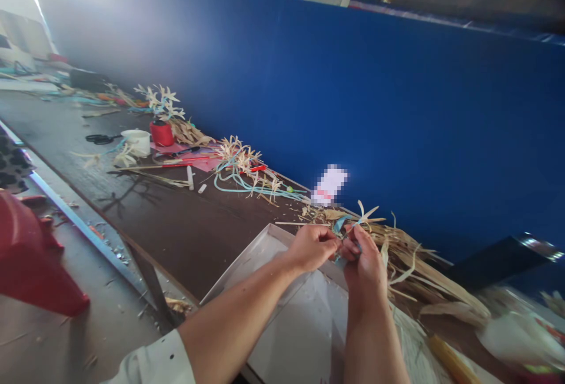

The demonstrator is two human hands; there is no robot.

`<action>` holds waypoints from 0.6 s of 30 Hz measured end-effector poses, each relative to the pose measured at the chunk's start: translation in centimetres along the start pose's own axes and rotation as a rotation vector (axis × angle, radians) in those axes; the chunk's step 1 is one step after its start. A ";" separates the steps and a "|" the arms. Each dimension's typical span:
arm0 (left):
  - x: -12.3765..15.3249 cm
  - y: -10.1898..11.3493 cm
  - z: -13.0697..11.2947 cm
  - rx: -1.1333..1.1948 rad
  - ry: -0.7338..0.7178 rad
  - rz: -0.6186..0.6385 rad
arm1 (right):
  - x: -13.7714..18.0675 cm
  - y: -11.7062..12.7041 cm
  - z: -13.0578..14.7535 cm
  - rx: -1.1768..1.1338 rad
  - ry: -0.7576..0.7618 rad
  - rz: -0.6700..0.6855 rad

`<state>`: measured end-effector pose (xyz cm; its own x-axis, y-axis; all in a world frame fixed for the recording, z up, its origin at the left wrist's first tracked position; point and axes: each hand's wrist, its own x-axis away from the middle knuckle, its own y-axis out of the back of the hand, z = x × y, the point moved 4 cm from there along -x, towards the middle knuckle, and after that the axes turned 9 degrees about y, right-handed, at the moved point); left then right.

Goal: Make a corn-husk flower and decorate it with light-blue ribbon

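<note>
My right hand (pixel 368 260) pinches a pale flower made of dried husk strips (pixel 367 214) just below its petals. Close beside it, my left hand (pixel 314 248) has thumb and fingers pressed together, but what lies between them is too small to make out. A bit of light blue strip (pixel 339 224) shows just behind the fingertips. Both hands are over the far edge of a shallow white box (pixel 269 237) at the table's front. Dried husks (pixel 415 254) lie in a heap to the right of my right hand.
Along the blue wall (pixel 309 89) lie more husk flowers (pixel 241 154) on light blue stems. Farther left are a white cup (pixel 138 142), a red thread spool (pixel 162 133) and black scissors (pixel 101 138). A red plastic chair (pixel 35 254) stands at the lower left.
</note>
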<state>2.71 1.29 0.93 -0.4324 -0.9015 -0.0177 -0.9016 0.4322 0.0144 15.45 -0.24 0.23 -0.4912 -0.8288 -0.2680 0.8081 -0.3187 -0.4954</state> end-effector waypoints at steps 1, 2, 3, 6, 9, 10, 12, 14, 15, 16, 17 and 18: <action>0.0 0.0 0.0 -0.001 0.001 0.000 | 0.0 0.0 0.0 -0.001 -0.001 -0.002; -0.1 0.0 0.1 -0.002 0.003 0.000 | 0.0 0.0 0.0 -0.002 -0.002 -0.006; -0.1 0.0 0.1 -0.002 0.006 0.000 | 0.0 -0.1 0.0 -0.002 -0.003 -0.008; 0.0 0.0 0.1 0.007 0.016 0.008 | 0.0 -0.2 0.1 -0.003 -0.002 -0.011; 0.1 -0.1 -0.1 0.020 0.008 0.026 | 0.1 -0.2 0.1 -0.002 0.001 -0.006; 0.1 -0.1 -0.1 0.021 0.003 0.028 | 0.0 -0.2 0.1 0.000 0.003 -0.006; 0.1 -0.1 -0.1 0.014 -0.001 0.019 | 0.0 -0.1 0.1 0.003 0.005 -0.010; 0.0 0.0 0.0 0.007 0.009 0.004 | 0.0 -0.1 0.0 -0.002 0.001 -0.013; -0.1 0.0 0.1 0.004 0.013 -0.001 | 0.0 -0.1 0.0 -0.006 -0.003 -0.015; -0.1 0.0 0.1 0.003 0.017 0.000 | 0.0 -0.1 0.0 -0.010 -0.007 -0.015; -0.1 0.0 0.2 0.002 0.021 0.001 | 0.0 -0.1 0.0 -0.014 -0.010 -0.014; -0.2 0.0 0.2 0.001 0.024 0.003 | 0.0 -0.1 0.0 -0.016 -0.012 -0.012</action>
<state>2.82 1.43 0.69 -0.4351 -0.9004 0.0063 -0.9003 0.4351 0.0130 15.39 -0.22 0.31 -0.4973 -0.8301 -0.2522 0.7967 -0.3219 -0.5115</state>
